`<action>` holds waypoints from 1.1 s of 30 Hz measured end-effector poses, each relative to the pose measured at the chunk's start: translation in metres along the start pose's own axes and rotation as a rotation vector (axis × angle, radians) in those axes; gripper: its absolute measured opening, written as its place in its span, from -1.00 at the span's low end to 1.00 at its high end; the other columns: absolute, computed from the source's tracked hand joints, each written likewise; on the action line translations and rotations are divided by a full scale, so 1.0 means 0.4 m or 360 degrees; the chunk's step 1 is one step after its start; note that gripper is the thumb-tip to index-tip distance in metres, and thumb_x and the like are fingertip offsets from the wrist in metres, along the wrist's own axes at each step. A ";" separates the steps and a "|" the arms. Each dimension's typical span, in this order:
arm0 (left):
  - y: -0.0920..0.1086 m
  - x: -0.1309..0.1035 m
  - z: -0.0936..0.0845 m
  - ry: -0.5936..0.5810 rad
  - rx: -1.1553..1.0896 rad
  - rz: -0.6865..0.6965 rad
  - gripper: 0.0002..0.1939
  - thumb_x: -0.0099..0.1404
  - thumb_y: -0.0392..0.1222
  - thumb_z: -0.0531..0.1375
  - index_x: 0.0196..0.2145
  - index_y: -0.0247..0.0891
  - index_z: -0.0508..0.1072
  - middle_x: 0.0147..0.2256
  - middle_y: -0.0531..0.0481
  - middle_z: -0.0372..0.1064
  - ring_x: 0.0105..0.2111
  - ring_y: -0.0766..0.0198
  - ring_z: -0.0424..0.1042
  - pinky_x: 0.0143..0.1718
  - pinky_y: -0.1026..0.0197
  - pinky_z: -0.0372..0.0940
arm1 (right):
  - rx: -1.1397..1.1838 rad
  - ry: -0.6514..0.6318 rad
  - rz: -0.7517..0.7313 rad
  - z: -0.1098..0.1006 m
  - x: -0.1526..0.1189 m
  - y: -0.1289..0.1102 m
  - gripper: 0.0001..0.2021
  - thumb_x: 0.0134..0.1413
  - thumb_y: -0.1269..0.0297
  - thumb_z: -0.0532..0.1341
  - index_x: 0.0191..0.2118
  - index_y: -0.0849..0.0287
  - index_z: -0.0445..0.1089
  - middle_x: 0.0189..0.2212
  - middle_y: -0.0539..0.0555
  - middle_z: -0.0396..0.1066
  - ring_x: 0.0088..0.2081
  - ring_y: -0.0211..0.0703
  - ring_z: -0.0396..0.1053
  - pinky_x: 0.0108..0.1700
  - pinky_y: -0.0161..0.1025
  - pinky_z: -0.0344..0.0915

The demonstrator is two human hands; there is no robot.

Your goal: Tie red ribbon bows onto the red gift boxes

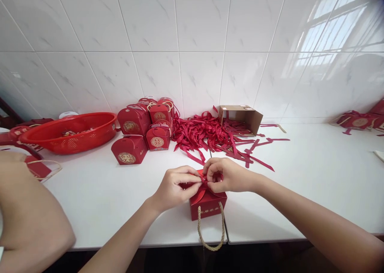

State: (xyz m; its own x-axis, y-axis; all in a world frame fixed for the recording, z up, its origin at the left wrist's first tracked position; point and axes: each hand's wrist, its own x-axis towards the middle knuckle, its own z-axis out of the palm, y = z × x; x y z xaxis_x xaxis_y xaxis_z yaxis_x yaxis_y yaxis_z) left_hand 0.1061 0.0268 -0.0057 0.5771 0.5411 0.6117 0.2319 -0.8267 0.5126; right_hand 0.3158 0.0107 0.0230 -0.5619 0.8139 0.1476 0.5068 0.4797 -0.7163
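A small red gift box stands near the table's front edge, its rope handle hanging down over that edge. On its top, a red ribbon is gathered into loops. From the left side, my left hand pinches the ribbon between thumb and fingers. Across from it, my right hand pinches the ribbon too, fingers curled. Both hands meet just above the box lid, and the middle of the ribbon is partly hidden behind the fingertips.
A heap of loose red ribbons lies behind the box, beside an open cardboard box. Several red gift boxes stand at left, near a red plastic basket. Another person's arm reaches in at left.
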 end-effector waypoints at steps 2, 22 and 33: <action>-0.001 -0.003 -0.018 -0.0041 0.0010 -0.0167 -0.84 0.14 -0.37 0.18 -0.42 -0.25 0.57 -0.33 -0.07 0.46 -0.48 0.37 0.40 -0.49 0.34 0.30 | -0.0109 0.0019 0.0011 -0.008 -0.007 0.004 -0.90 -0.23 0.49 0.23 -0.58 0.20 0.31 -0.29 0.02 0.34 -0.42 -0.31 0.26 -0.37 -0.33 0.24; -0.017 0.026 -0.051 -0.0445 0.0110 -0.0497 -0.72 0.33 -0.08 0.05 -0.47 -0.19 0.41 -0.03 -0.04 0.37 0.11 0.10 0.19 0.11 -0.03 0.16 | -0.0331 0.0111 -0.0020 -0.020 -0.053 0.008 -0.81 -0.18 0.52 0.18 -0.56 0.15 0.13 -0.21 0.09 0.32 -0.24 -0.15 0.31 -0.21 -0.22 0.27; -0.016 0.019 -0.032 -0.0219 -0.0031 -0.0476 -0.66 0.26 -0.13 0.14 -0.64 -0.23 0.23 -0.17 -0.03 0.46 0.01 0.09 0.25 0.05 -0.04 0.15 | -0.0265 0.0134 0.0038 -0.006 -0.063 0.016 -0.82 -0.20 0.47 0.23 -0.59 0.16 0.18 -0.01 0.14 0.26 0.03 0.03 0.24 -0.02 -0.06 0.23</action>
State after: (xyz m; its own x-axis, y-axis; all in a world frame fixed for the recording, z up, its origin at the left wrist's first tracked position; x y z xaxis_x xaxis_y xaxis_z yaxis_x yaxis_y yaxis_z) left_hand 0.0991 0.0383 0.0033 0.5864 0.7327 0.3455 0.3932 -0.6303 0.6694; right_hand 0.3349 -0.0061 0.0161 -0.4954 0.8469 0.1932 0.6243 0.5017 -0.5988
